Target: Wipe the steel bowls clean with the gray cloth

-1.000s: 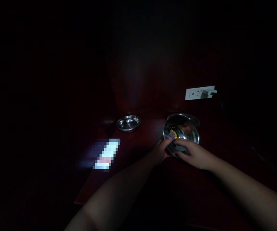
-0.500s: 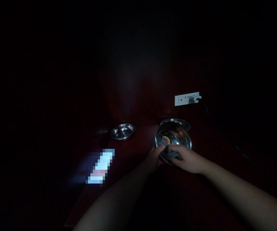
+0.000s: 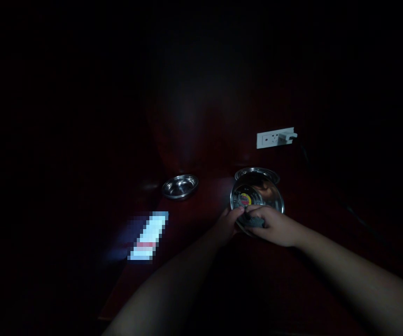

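Observation:
A shiny metal bowl point(image 3: 271, 191), tilted with its opening towards me, is gripped at its near left rim by my left hand point(image 3: 230, 224), thumb over the edge. A round yellow and red sticker point(image 3: 245, 199) shows on the inside bottom. My right hand point(image 3: 276, 226) reaches into the bowl with its fingers closed around a grey cloth point(image 3: 255, 221), which lies against the inner wall. Part of the cloth and the fingertips are hidden in dim light.
Behind the bowl lies another round metal dish point(image 3: 274, 176). To the left is a shallow metal dish point(image 3: 180, 187) on the dark red table point(image 3: 194, 219). A bright pixelated screen point(image 3: 149, 236) lies near the left edge. A white socket panel point(image 3: 266, 140) holds a plug.
Both hands and the bowl have shifted slightly right in the picture. The cloth and right fingers have moved a little within the bowl, and the sticker shows at a changed angle.

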`<state>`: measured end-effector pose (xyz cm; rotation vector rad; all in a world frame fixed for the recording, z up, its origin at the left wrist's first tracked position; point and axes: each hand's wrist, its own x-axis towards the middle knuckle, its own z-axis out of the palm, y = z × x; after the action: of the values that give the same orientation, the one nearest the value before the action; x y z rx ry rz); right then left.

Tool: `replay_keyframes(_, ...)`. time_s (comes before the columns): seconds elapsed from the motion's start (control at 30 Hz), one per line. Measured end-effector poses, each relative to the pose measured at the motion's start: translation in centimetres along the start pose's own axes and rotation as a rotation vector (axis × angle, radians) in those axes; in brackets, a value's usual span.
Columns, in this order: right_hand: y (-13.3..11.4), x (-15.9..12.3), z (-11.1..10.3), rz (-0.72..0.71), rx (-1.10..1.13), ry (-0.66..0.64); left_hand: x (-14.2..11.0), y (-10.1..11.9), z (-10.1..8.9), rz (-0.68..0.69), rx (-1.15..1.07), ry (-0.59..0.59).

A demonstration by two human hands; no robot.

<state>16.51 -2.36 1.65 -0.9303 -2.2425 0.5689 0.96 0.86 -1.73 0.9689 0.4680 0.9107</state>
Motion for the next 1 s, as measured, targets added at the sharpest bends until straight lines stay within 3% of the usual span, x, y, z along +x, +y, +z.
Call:
replay_keyframes(0.13,0.18,-0.01,0.05,0.021,-0.045,-0.011,0.08,-0.09,-0.09,-0.002,0.000,0.017)
replay_keyframes(0.3,0.54,-0.16,-0.05,0.131,-0.105,0.074,0.15,-0.08,-0.25,-0.011,0.006,0.007)
replay_keyframes(0.6,0.64,0.02,-0.33,0.175,-0.173,0.236,0.35,-0.22,-0.48,-0.028,0.014,0.007)
replay_keyframes(1.0,0.78,-0.10,0.13,0.182,-0.174,0.154,0.24,-0.20,-0.39,-0.012,0.022,0.012)
